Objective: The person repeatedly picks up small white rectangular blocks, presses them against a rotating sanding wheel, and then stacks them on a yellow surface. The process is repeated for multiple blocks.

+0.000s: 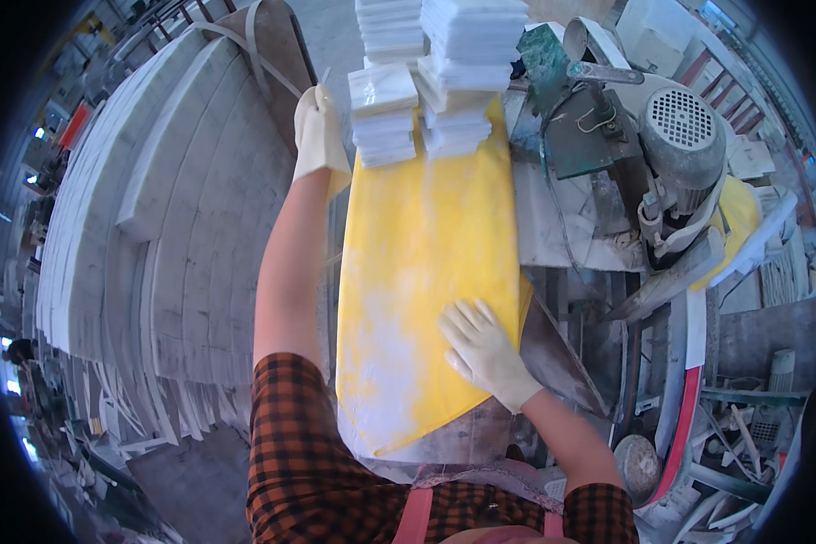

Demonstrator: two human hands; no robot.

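Observation:
My left hand [319,131], in a cream rubber glove, reaches far forward beside the left edge of a yellow sheet [408,227]. Its fingers are closed, and a narrow pale piece shows just above them; what they grip is not clear. My right hand [485,349], gloved the same way, lies flat with its fingers stretched out on the nearer right part of the sheet. Patches of whitish dust or wet cover the sheet, which is draped over a pale bench [467,435]. Stacks of thin white slabs [383,113] stand at its far end.
Long pale stone slabs [199,208] lean in layers on the left. To the right stands a dusty machine with a grey motor [684,131] and a green plate [585,140]. Beyond it hangs more yellow sheet [734,222]. Offcuts [743,435] litter the lower right.

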